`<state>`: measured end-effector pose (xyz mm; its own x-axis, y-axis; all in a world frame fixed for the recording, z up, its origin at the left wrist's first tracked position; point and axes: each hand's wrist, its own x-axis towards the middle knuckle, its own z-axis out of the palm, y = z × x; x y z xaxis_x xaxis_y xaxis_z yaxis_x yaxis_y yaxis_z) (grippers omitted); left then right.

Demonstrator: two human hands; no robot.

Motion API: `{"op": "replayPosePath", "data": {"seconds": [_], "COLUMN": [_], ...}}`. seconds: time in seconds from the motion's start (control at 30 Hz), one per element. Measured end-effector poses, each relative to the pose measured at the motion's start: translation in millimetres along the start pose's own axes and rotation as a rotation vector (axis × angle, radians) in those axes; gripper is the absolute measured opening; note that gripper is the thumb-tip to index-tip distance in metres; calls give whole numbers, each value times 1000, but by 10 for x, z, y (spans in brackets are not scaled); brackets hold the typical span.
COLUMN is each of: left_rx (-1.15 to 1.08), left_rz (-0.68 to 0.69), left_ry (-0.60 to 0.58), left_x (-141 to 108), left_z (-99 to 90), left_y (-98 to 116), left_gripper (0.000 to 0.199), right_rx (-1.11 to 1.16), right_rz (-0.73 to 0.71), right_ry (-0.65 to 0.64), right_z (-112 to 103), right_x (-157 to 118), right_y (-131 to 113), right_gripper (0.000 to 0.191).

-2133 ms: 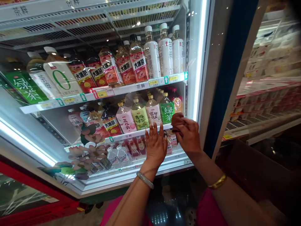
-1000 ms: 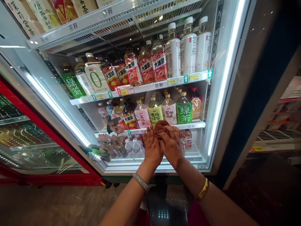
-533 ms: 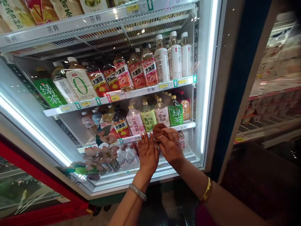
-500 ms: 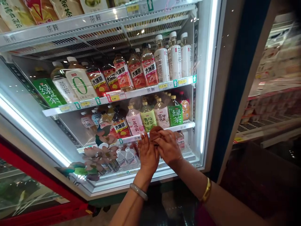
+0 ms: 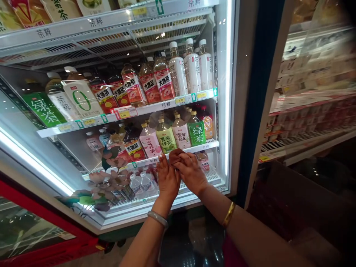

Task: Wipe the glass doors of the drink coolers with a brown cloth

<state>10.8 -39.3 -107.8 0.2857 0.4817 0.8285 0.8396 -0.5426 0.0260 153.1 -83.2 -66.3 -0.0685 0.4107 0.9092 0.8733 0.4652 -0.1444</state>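
Note:
My right hand point(image 5: 191, 172) is closed around a small reddish-brown item point(image 5: 175, 157), perhaps a cloth, at the centre of the view. Close beside it is my left hand point(image 5: 167, 178), back up, with its fingers stretched out. The two hands touch or nearly touch. Behind them stands a glass-fronted drinks cooler point(image 5: 128, 163). A pink bottle point(image 5: 150, 141), a yellow-green bottle point(image 5: 165, 137) and a green bottle point(image 5: 196, 129) stand on the shelf just beyond my fingers. A grey bangle circles my left wrist, a gold one my right.
Flower decorations point(image 5: 108, 181) show on the glass at the lower left. A red-framed cabinet point(image 5: 55, 224) stands at the left. On the right, past a dark blue post point(image 5: 260, 92), is another stocked refrigerated display point(image 5: 308, 122).
The cooler and both hands have shifted left in view, and more of the right-hand display shows. The hands keep nearly the same pose, with the brown item still in my right hand.

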Motion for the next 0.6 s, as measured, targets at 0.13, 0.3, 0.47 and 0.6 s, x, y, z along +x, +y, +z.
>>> {"op": "replayPosePath", "data": {"seconds": [0.13,0.3,0.47,0.6], "left_rx": [10,5,19,25], "left_rz": [17,25,73,40], "left_ry": [19,29,70,29], "left_x": [3,23,-8,7], "left_z": [0,-25,42,42], "left_y": [-10,47,-38,13], "left_gripper": [80,80,87,87], "right_rx": [-16,-29,51,67], "right_rz": [56,199,69,127], "right_ry": [33,165,-66,-122], "right_z": [-104,-52,6,-212], "right_x": [16,76,57,98], "right_y": [161,211,-33,80], "right_gripper": [35,46,37,30]}}
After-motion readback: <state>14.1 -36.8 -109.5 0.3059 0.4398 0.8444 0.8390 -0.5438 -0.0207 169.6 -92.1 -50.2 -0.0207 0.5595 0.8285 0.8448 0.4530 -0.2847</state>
